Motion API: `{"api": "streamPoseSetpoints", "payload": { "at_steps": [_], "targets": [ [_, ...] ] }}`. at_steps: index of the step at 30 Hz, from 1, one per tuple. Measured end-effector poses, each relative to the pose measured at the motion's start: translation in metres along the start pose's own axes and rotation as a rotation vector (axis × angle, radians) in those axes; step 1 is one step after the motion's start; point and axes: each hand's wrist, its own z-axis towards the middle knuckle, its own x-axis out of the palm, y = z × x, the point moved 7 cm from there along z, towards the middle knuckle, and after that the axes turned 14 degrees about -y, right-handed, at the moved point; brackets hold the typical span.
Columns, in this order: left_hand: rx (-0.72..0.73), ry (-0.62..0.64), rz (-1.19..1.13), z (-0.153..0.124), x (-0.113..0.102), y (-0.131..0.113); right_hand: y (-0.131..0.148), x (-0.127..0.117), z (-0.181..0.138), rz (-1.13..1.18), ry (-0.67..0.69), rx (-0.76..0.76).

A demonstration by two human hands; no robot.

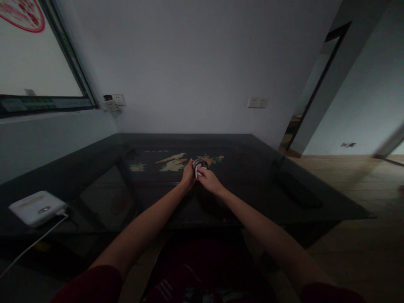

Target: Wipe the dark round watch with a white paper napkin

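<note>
Above the middle of the dark table, my left hand (188, 174) closes around the left side of a small, dark, shiny rounded object (200, 163). Its kind is too small and dim to make out. From the right, my right hand (209, 181) pinches a small white piece (197, 171), perhaps paper or cloth, against the near side of that object. Both hands are close together, and their fingers partly hide what they hold.
The glossy dark table (249, 155) bears a bird-and-flower picture (172, 163). On its left stands a white box (39, 208) with a cable (34, 244). A dark oblong thing (298, 189) lies to the right. Sockets (258, 102) are on the wall behind.
</note>
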Motion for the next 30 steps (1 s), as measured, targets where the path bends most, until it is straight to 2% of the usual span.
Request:
{"api": "streamPoseSetpoints", "payload": {
  "at_steps": [5, 8, 11, 15, 18, 20, 25, 30],
  "targets": [
    [-0.019, 0.033, -0.014, 0.002, 0.002, 0.003, -0.014, 0.012, 0.007, 0.748, -0.039, 0.25],
    [-0.004, 0.03, -0.004, 0.002, 0.002, 0.002, -0.016, 0.015, 0.009, 0.853, -0.054, 0.272],
    [-0.014, -0.01, -0.019, 0.002, 0.0, 0.002, -0.014, 0.012, 0.009, 0.637, -0.026, 0.167],
    [-0.033, 0.0, -0.027, 0.0, 0.001, 0.002, -0.001, 0.003, 0.003, 0.087, 0.036, -0.099],
    [-0.058, 0.009, -0.015, -0.001, 0.0, 0.003, 0.005, 0.001, -0.005, -0.282, 0.105, -0.21],
    [-0.065, 0.014, -0.008, -0.001, -0.001, 0.003, 0.009, 0.001, -0.008, -0.448, 0.114, -0.264],
    [-0.059, 0.009, -0.003, 0.0, -0.001, 0.004, 0.014, 0.008, -0.006, -0.615, 0.065, -0.355],
    [-0.035, 0.018, 0.008, -0.004, 0.001, 0.002, 0.015, 0.011, -0.009, -0.647, 0.05, -0.366]
  ]
}}
